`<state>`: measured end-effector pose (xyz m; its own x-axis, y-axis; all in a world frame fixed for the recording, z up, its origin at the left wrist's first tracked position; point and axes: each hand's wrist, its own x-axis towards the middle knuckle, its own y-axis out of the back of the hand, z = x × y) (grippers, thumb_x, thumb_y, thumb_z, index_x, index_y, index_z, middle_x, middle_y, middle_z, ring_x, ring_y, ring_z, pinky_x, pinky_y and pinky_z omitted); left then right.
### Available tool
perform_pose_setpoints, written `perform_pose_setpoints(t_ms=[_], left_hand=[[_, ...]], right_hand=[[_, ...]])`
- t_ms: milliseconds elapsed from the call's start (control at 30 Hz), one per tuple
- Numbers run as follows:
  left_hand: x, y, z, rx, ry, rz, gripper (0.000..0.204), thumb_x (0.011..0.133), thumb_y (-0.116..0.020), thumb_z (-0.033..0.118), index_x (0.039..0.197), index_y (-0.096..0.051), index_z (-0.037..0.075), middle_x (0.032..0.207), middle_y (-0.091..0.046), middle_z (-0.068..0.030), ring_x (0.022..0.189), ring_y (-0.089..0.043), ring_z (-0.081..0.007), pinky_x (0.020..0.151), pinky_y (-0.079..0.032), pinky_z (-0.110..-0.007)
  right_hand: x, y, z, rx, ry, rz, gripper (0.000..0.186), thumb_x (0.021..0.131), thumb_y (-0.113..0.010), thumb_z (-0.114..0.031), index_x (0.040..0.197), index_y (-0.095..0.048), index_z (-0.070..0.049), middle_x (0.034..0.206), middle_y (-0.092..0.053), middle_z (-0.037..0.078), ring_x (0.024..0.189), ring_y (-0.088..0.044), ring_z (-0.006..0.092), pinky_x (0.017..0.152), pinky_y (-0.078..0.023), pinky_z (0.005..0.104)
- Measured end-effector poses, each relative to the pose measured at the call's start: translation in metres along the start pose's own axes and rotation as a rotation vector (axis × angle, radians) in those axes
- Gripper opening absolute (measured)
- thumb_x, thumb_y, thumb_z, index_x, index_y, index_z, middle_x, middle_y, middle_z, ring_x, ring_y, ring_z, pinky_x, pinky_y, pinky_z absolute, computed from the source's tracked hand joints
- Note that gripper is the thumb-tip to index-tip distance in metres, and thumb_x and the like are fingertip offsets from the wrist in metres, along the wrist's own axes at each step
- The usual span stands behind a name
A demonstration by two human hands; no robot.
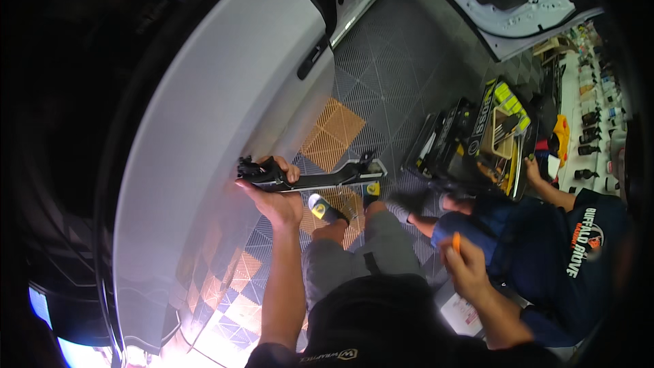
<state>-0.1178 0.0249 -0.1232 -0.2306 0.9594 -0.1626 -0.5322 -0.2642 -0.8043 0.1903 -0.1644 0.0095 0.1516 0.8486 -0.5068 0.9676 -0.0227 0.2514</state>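
My left hand (276,206) is wrapped round one end of a long black car part with a silver edge (320,180), perhaps a handle or trim piece. A black, knobby end sticks out past my fingers, close to the pale grey car panel (204,116). The part's other end reaches to the right above my feet. Held back at my right side, my right hand (466,269) pinches a small orange piece (456,242); its kind is too small to make out.
A person in a dark shirt (552,259) crouches close on my right, one hand (535,169) beside a tool bag (494,129). A removed-looking door (501,0) stands at far right. Bottles line a shelf (593,123). Grey and orange tiles (334,133) cover the floor.
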Motion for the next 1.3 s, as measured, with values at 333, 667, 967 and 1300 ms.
perform_pose_setpoints(t_ms=[333,667,967,1300], left_hand=[[0.011,0.032,-0.009,0.101,0.088,0.163,0.072,0.100,-0.036,0.073,0.113,-0.059,0.005,0.084,-0.057,-0.0133,0.063,-0.047,-0.0191,0.061,-0.043,-0.034],[0.012,0.008,-0.015,-0.249,0.013,-0.015,0.080,0.099,-0.033,0.077,0.114,-0.059,0.002,0.081,-0.056,-0.0135,0.060,-0.044,-0.0174,0.058,-0.040,-0.031],[-0.007,-0.017,0.018,0.349,-0.084,0.212,0.067,0.106,-0.037,0.048,0.134,-0.051,-0.011,0.113,-0.068,-0.0250,0.108,-0.068,-0.0402,0.096,-0.055,-0.050],[-0.016,-0.046,0.065,0.690,0.073,0.181,0.053,0.080,-0.047,0.002,0.130,-0.057,-0.011,0.117,-0.069,-0.0161,0.104,-0.066,-0.0197,0.093,-0.054,-0.036]], right_hand=[[0.010,-0.003,0.003,0.138,0.216,0.089,0.018,0.095,-0.058,0.002,0.105,-0.072,0.006,0.080,-0.065,0.008,0.062,-0.057,0.0116,0.053,-0.042,0.0246],[0.279,-0.134,-0.099,-0.469,0.601,-0.883,0.035,0.087,-0.081,-0.025,0.110,-0.069,0.000,0.088,-0.072,0.010,0.078,-0.067,0.0162,0.072,-0.052,0.0324],[0.301,-0.150,-0.098,-0.339,0.154,-1.401,0.027,0.093,-0.076,-0.027,0.103,-0.069,-0.003,0.076,-0.069,0.002,0.071,-0.063,0.0104,0.067,-0.050,0.0288],[0.308,-0.150,-0.152,-0.855,0.383,-1.283,0.041,0.087,-0.079,-0.040,0.104,-0.071,-0.003,0.071,-0.066,0.013,0.066,-0.063,0.0271,0.066,-0.048,0.0387]])
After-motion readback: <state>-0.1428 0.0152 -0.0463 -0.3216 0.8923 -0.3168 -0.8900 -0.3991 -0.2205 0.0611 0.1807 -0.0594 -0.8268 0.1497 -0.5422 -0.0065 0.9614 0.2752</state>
